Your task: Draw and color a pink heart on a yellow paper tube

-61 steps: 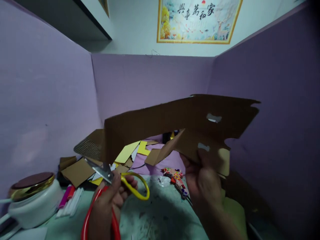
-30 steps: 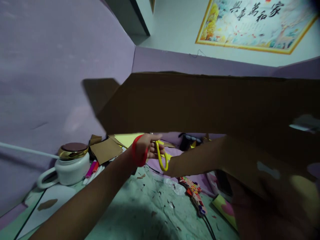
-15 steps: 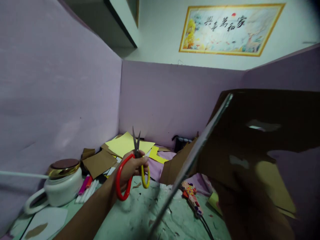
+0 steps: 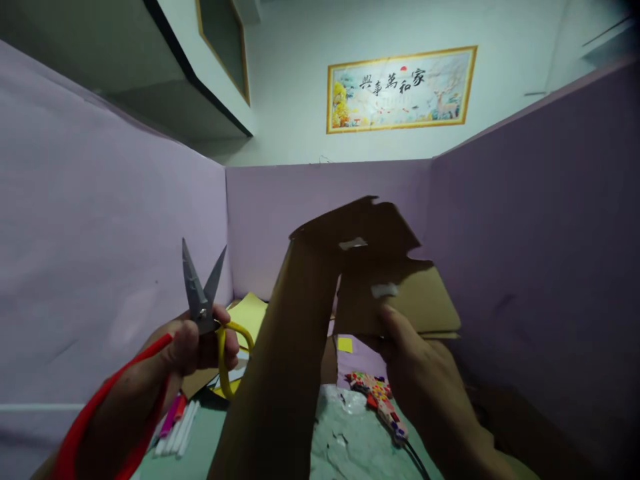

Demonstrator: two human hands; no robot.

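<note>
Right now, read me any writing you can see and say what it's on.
"興事萬和家", read left to right, on the framed picture.
No writing shows on the cardboard or the scissors.

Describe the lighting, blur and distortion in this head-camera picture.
Head view: dim overall with a cool cast; the cardboard in the right hand shows a dark, shadowed near face; the scissors in the left hand have crisp blades but a smeared red handle; the partition walls splay from wide-angle distortion; the framed picture is brightest, without glare.
</note>
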